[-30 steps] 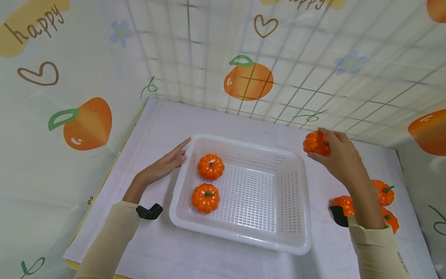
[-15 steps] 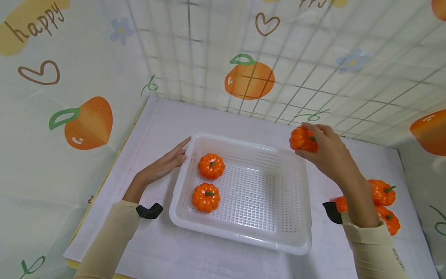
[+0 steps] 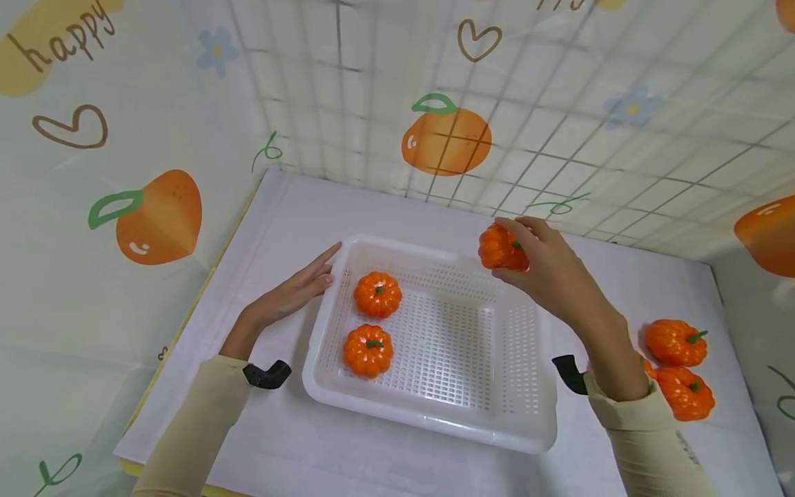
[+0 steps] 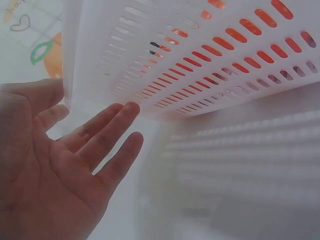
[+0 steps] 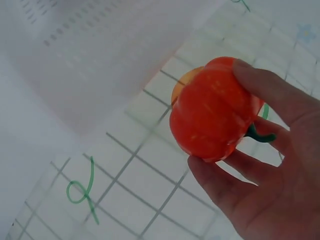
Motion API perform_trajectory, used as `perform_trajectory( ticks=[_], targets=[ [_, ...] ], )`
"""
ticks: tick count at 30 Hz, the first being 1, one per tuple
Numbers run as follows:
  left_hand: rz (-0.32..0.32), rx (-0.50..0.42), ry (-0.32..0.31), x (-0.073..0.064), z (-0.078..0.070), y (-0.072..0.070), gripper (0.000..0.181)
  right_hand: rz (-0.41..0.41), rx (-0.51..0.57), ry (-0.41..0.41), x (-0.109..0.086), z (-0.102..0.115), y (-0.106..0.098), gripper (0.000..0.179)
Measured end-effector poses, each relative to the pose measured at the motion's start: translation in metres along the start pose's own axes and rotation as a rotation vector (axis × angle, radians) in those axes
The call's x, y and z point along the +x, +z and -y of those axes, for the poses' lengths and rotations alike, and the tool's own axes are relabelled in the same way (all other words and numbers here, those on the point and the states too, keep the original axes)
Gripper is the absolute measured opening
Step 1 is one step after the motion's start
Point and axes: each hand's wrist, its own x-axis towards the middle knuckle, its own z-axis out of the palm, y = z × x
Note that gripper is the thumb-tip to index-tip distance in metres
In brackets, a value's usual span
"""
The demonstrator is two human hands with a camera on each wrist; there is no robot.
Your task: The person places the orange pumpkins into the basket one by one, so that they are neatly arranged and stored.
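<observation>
My right hand [image 3: 549, 273] grips a small orange toy pumpkin [image 3: 499, 247] with a green stem, held up over the basket's far right edge. In the right wrist view thumb and fingers curl round that pumpkin [image 5: 212, 110], its stem toward the palm. A white perforated plastic basket [image 3: 428, 431] stands in the middle of the table. Inside it, along the left side, sit two toy pumpkins, one farther back [image 3: 377, 295] and one nearer [image 3: 368, 351]. With fairly straight fingers, my left hand [image 3: 288, 297] rests against the basket's left wall, which the left wrist view shows from outside.
On the right of the table lie more toy pumpkins, one behind [image 3: 673, 342] and one in front [image 3: 685, 393], with another partly hidden by my right forearm. A fruit-print sheet over a wire grid [image 3: 534, 138] rises behind the table [image 3: 298, 200].
My right hand has carried its pumpkin leftward, from right of the basket to over its far right edge. My left hand and the two pumpkins in the basket stay put.
</observation>
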Motion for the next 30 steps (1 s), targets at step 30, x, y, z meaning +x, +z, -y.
perform_trajectory(
  ticks=[30],
  targets=[
    [-0.009,-0.002,0.004,0.002,0.002,-0.001,0.062,0.122,-0.017,-0.325,0.009,0.032,0.06,0.074]
  ],
)
